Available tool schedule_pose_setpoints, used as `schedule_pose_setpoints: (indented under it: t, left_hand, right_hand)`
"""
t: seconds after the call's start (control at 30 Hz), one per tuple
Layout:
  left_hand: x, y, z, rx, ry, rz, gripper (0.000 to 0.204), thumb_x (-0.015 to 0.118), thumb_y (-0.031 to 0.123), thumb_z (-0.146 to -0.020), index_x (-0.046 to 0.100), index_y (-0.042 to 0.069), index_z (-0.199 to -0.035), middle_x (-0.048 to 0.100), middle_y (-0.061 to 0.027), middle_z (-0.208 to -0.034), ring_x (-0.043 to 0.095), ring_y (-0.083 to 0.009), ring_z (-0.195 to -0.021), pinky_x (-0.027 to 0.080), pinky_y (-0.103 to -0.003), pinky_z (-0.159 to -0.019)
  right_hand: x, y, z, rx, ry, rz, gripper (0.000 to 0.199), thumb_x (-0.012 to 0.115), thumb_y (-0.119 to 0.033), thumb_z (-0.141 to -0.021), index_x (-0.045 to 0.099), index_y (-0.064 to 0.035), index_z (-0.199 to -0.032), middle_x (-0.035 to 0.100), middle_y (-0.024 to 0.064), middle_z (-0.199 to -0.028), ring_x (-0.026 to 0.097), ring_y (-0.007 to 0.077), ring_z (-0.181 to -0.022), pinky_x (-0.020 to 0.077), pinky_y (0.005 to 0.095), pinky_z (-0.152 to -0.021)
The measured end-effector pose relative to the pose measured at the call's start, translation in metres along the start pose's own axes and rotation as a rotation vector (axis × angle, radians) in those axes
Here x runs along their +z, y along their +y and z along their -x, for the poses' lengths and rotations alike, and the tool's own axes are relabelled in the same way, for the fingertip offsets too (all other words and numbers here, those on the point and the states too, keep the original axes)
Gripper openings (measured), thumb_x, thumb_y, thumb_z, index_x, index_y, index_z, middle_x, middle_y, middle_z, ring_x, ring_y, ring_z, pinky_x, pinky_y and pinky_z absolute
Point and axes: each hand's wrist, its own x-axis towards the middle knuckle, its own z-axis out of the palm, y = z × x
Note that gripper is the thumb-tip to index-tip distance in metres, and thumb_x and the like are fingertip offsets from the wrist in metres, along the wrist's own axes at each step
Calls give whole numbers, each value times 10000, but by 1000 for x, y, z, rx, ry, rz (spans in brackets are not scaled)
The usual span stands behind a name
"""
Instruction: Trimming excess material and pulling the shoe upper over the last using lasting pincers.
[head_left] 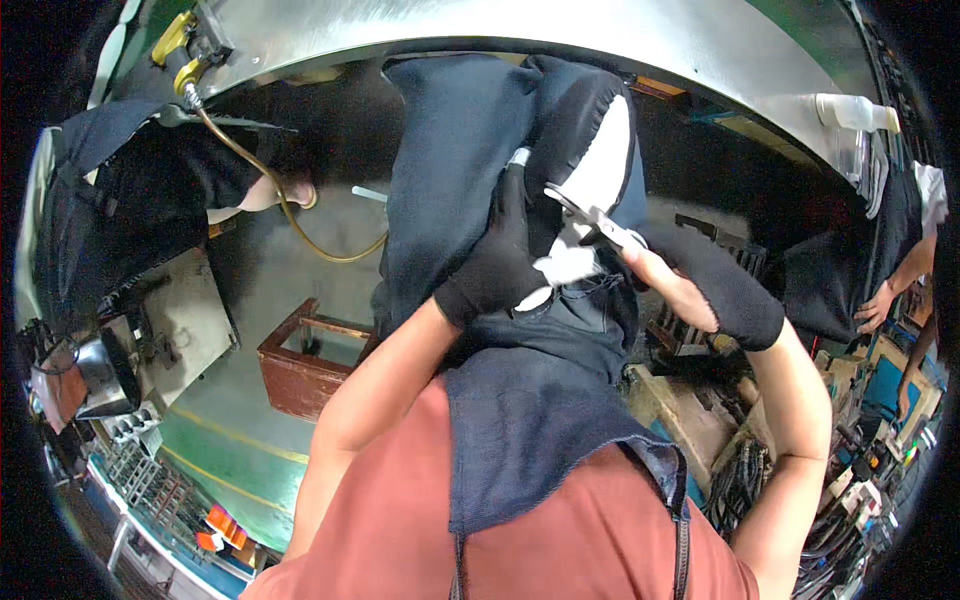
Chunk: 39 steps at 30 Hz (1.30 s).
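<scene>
Trimming a dark knit garment with small snips, held up at the centre of the frame.

The left hand (pixel 500 262), in a black glove, is closed on a fold of the dark navy garment (pixel 470 190), pinching it near a white label patch (pixel 568 265) at mid-frame. The right hand (pixel 672 285), wearing a cut-off black sleeve at the wrist, has its grip closed around a pair of thread snips (pixel 592 214); the blades point up and to the left, toward the pale inner lining (pixel 605 160) of the garment. The garment's long axis runs top to bottom, draping from the curved steel table (pixel 560 40) down over the person's chest. The snip tips lie just right of the gloved fingers, so the right hand is nearer the cut point. Another person's hand (pixel 878 305) shows at the right edge, and a brown wooden box (pixel 305 370) stands on the floor at lower left.
</scene>
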Motion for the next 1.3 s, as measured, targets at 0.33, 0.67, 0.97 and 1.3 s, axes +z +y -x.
schedule_pose_setpoints:
  t: [0.33, 0.67, 0.97, 1.3]
  left_hand:
    - [4, -14, -14, 13, 108, -148, 1102, 807, 270, -755, 51, -165, -1428, 164, -388, -1460, 256, -481, -1376, 250, -405, -1144]
    - [20, -14, -19, 59, 166, -466, 993, 762, 286, -764, 144, -82, -1448, 222, -412, -1382, 309, -567, -1250, 265, -512, -1091]
    - [-1, -10, -27, -218, 268, 239, 620, 613, 150, -871, 332, -92, -1369, 551, -247, -1227, 550, -359, -1154, 413, -405, -1021]
    - [20, -41, -47, 13, 423, -42, 714, 722, 242, -814, 379, -61, -1361, 548, -253, -1241, 554, -367, -1160, 423, -398, -999]
  right_hand:
    - [9, 51, -13, -181, 179, 414, 282, 577, -291, -939, 611, -14, -897, 607, 231, -813, 598, 407, -735, 458, 446, -646]
    - [-11, -12, -25, -118, 236, 710, 381, 562, -393, -929, 625, -28, -839, 626, 212, -747, 624, 393, -650, 479, 469, -574]
    - [-5, 71, -78, -521, 324, 639, 350, 642, -429, -871, 608, -83, -836, 625, 140, -775, 654, 340, -687, 519, 421, -593]
    - [-67, 23, 10, -32, -151, 665, 488, 568, -449, -927, 597, 14, -775, 586, 211, -718, 597, 362, -637, 453, 439, -605]
